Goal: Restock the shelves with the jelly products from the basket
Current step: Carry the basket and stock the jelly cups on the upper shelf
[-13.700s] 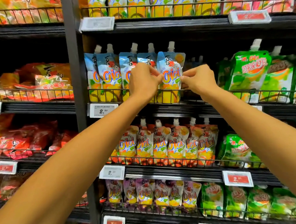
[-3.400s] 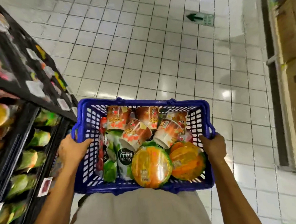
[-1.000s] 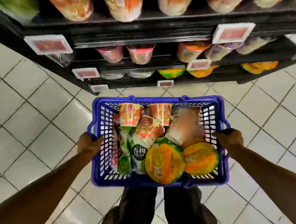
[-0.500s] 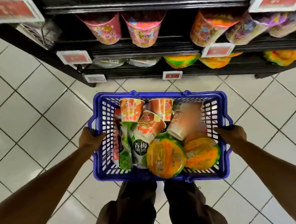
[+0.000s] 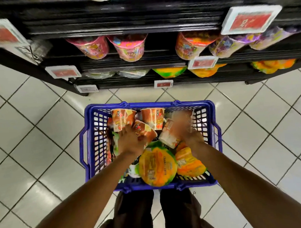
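Fingers (image 5: 124, 133) of L hand (image 5: 131, 143) curl round tilted orange jelly cup (image 5: 144, 131) in blue basket (image 5: 87, 135). R hand (image 5: 191, 136) blurred over pale cup (image 5: 170, 135), grip can't tell. Basket on tile floor (image 5: 42, 138), just before black shelves (image 5: 123, 27).

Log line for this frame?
phase: reaching into blue basket | left grip: on tilted orange cup | right grip: at pale cup, blurred | grasp: unconfirmed

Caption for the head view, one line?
Left hand and right hand reach among jelly cups in a blue basket before stocked shelves.
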Demonstrator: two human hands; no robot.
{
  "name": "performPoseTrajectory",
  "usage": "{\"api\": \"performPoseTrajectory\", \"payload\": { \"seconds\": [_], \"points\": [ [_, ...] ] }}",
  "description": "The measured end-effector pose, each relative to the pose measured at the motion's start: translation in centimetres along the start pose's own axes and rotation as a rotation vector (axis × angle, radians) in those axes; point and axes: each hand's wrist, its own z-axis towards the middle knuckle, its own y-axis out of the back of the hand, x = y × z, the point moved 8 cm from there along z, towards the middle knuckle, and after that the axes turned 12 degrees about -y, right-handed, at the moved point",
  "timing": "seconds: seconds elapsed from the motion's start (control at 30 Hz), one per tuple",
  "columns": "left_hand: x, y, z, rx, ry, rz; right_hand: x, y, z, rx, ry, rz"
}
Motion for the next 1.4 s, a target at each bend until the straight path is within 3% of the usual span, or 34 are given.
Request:
{"api": "performPoseTrajectory", "payload": {
  "seconds": [0.13, 0.27, 0.4, 0.47, 0.53, 0.63, 0.73, 1.07, 1.17, 1.27, 1.4],
  "points": [
    [-0.5, -1.6, 1.5, 0.112, 0.055, 0.24, -0.2, -1.8, 2.2, 0.017, -0.157, 0.06],
    [0.0, -1.9, 1.8, 0.205, 0.155, 0.229, 0.1, -2.1, 2.1, -0.041, -0.152, 0.054],
    [1.3, -1.7, 1.6, 0.199, 0.265, 0.039, 0.7, -2.9, 0.8, 0.038, -0.166, 0.11],
    [2.1, -1.2, 0.9, 0.12, 0.334, -0.098, 1.2, -2.9, 0.2, 0.022, -0.06, 0.085],
    [2.2, -0.9, 0.1, 0.037, 0.309, -0.291, 1.4, -2.6, -0.5, 0.002, 0.019, 0.127],
    [1.5, 0.7, -1.9, -0.076, 0.282, -0.493, 1.2, -2.6, -2.9, 0.15, 0.019, 0.269],
    [-0.2, 2.9, -4.0, -0.088, 0.274, -0.691, 2.0, -0.9, -6.3, 0.186, 0.121, 0.268],
    [-14.6, 20.2, -16.7, -0.203, 0.044, -0.973, 7.4, 7.8, -28.3, 0.416, 0.305, 0.333],
    [-18.9, 25.9, -21.5, -0.16, -0.032, -1.088, 9.1, 10.9, -36.6, 0.526, 0.41, 0.381],
    [-22.2, 32.7, -27.0, -0.156, -0.155, -1.101, 10.2, 13.5, -45.4, 0.631, 0.508, 0.406],
    [-25.1, 41.8, -33.0, -0.227, -0.309, -1.018, 11.7, 16.0, -55.5, 0.617, 0.712, 0.341]
  ]
}}
